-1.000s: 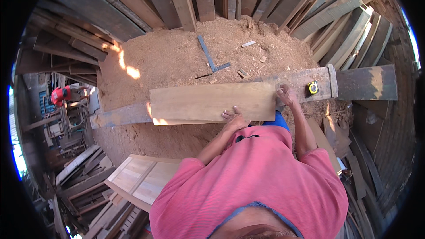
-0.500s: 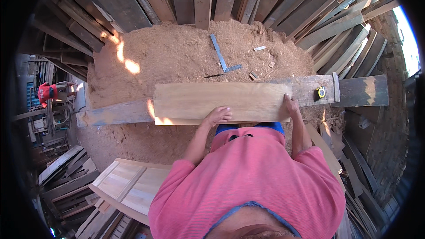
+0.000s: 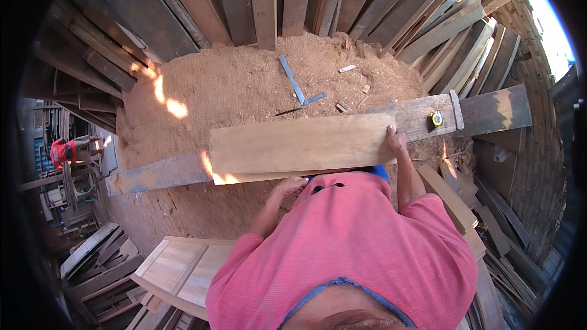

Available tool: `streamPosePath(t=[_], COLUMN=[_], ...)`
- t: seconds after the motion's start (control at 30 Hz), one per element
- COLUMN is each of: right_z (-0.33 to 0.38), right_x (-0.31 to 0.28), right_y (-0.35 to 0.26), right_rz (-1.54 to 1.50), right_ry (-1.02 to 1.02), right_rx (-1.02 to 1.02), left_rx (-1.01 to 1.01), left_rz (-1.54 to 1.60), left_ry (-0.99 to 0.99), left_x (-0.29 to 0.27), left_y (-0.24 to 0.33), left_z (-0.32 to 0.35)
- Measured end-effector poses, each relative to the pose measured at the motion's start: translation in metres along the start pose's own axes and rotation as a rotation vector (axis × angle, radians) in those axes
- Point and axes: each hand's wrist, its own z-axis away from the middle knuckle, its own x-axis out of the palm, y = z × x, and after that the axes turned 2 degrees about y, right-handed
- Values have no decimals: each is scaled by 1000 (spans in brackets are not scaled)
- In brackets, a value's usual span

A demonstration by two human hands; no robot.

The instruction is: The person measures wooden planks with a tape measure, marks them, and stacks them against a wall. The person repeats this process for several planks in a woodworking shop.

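Observation:
A wide, pale wooden board (image 3: 299,146) lies across a long, weathered plank (image 3: 162,171) in front of me. At its right end, my right hand (image 3: 397,140) is closed on the edge, with the thumb on top and the other fingers mostly hidden. My left hand (image 3: 291,187) is just below the board's near edge, close to my lap; its fingers are partly hidden and I cannot make out a grip. A yellow-and-black tape measure (image 3: 435,120) sits on the plank, right of the board. Beyond the board, a metal try square (image 3: 293,82) rests on the sawdust.
A dark pencil-like stick (image 3: 288,111) and small wood offcuts (image 3: 342,106) lie on the sawdust. Timber planks (image 3: 263,6) lean along the far side. A panelled wooden door (image 3: 183,269) lies at lower left. Another person in red (image 3: 61,153) is at far left.
My left hand has come off the board's top face and drawn back toward its near edge. The right hand keeps hold of the right end. The view has tilted slightly.

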Motion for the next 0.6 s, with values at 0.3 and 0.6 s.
streamPosePath(t=[0.3, 0.6], right_z=[23, 65], right_x=[-8, -4], right_y=[26, 59], right_rz=[-189, -334], right_ry=[-29, -41], right_rx=[-67, 149], left_rx=[-5, 516], left_rz=[227, -838], left_ry=[-152, 825], left_x=[-23, -52], left_y=[56, 113], left_z=[-27, -18])
